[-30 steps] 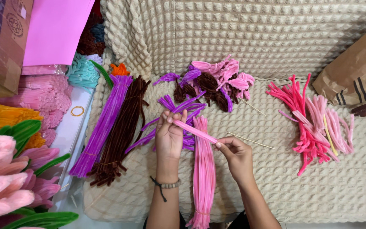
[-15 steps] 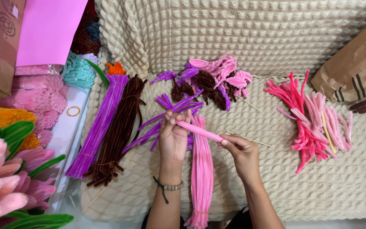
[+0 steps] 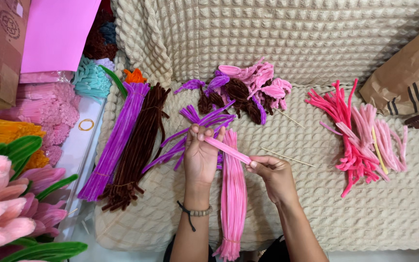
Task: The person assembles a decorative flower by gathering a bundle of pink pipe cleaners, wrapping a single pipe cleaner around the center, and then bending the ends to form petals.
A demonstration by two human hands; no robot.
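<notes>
A pink pipe cleaner (image 3: pixel 227 150) is pinched at its ends by the left hand (image 3: pixel 201 156) and right hand (image 3: pixel 273 177); a pink bundle (image 3: pixel 233 194) is seen beneath them. Purple and brown bundles (image 3: pixel 127 140) are laid near the cloth's (image 3: pixel 316 39) left edge.

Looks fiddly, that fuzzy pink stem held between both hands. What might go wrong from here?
The pink stem is pinched only at its ends by the left hand and right hand, so it could kink or slip out. If dropped, it would likely land in the pink bundle just below and be hard to pick out. The thin wooden skewer lies close to the right hand and might get knocked aside.
</notes>
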